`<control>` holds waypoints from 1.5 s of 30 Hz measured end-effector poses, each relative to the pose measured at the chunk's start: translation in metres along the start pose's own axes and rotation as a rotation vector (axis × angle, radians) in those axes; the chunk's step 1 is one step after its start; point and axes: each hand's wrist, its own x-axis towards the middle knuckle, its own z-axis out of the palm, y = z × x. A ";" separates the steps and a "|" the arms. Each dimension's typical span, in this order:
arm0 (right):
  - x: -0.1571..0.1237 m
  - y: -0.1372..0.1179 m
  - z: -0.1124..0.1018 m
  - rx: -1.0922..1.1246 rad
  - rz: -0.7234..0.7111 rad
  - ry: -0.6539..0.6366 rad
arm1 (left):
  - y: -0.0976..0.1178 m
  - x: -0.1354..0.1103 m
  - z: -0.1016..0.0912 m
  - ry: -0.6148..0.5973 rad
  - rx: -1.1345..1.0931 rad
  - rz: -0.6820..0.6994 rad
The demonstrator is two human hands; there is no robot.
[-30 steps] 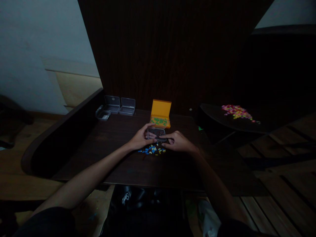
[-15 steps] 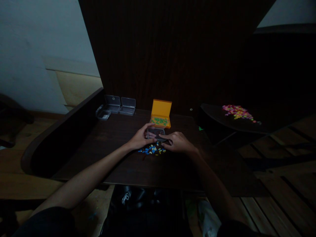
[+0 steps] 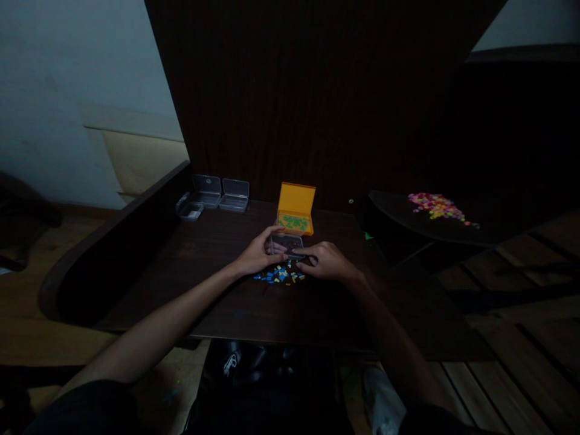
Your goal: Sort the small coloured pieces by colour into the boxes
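While hands [image 3: 258, 254] [image 3: 327, 261] crowd clear box [image 3: 292, 241], wooden table [image 3: 317, 317] dark, wall [image 3: 81, 60] pale.

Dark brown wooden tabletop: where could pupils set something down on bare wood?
Bare wood lies between the transparent plastic boxes and the left forearm, and between the small blue and yellow pieces and the front edge. The centre is crowded: left hand holding a clear rectangular plastic box, right hand at it, open yellow box behind.
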 end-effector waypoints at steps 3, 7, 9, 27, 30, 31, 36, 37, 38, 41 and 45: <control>0.000 0.000 0.000 0.047 -0.017 0.024 | 0.001 0.000 0.000 -0.004 -0.004 0.003; 0.000 0.000 0.003 0.121 -0.052 0.042 | 0.001 -0.001 0.000 -0.010 -0.001 0.016; 0.000 0.001 0.004 0.129 -0.054 0.026 | 0.000 -0.001 0.000 -0.018 0.001 0.018; -0.004 0.017 -0.005 0.295 0.102 0.180 | -0.001 0.004 -0.011 0.022 0.050 0.044; -0.004 0.023 -0.003 0.253 0.084 -0.029 | -0.002 0.006 -0.016 0.040 0.072 0.075; -0.004 0.024 -0.002 0.244 0.077 -0.086 | -0.002 0.007 -0.017 0.042 0.075 0.086; -0.003 0.027 0.004 0.245 0.005 -0.175 | -0.001 0.007 -0.020 0.051 0.094 0.095; -0.003 0.027 0.004 0.249 -0.012 -0.174 | 0.000 0.007 -0.020 0.052 0.094 0.093; -0.002 0.027 0.005 0.253 -0.027 -0.176 | 0.000 0.007 -0.020 0.052 0.093 0.091; -0.001 0.027 0.007 0.256 -0.046 -0.186 | 0.000 0.007 -0.019 0.053 0.088 0.087; -0.001 0.027 0.010 0.253 -0.047 -0.185 | -0.001 0.007 -0.020 0.052 0.096 0.092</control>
